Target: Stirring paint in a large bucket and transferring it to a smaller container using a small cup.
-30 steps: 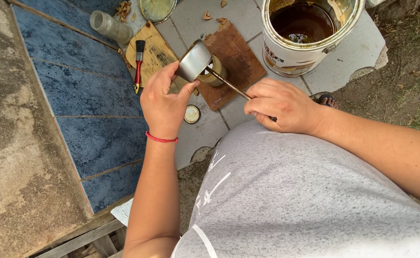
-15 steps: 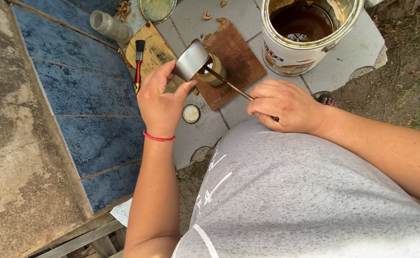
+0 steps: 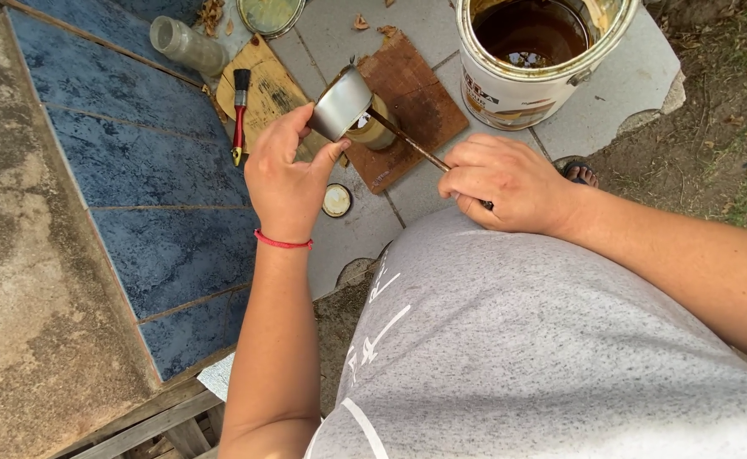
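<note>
My left hand [image 3: 287, 174] grips a small metal can [image 3: 340, 104] and holds it tilted over a small jar [image 3: 372, 132] that stands on a brown board [image 3: 416, 102]. A red band circles that wrist. My right hand [image 3: 503, 181] is closed around the handle end of a thin stick [image 3: 407, 140], and the stick's far tip reaches into the jar under the tilted can. What is inside the can is hidden.
A large open paint bucket [image 3: 552, 85] with brown liquid stands at the top right. A red-handled brush [image 3: 239, 115] lies on a yellowish board [image 3: 271, 89]. A round lid [image 3: 336, 201], a clear bottle [image 3: 188, 44] and another lid [image 3: 270, 14] lie nearby. Blue tiles [image 3: 135, 161] cover the left.
The tilted can and both hands have barely shifted; the stick stays in the jar.
</note>
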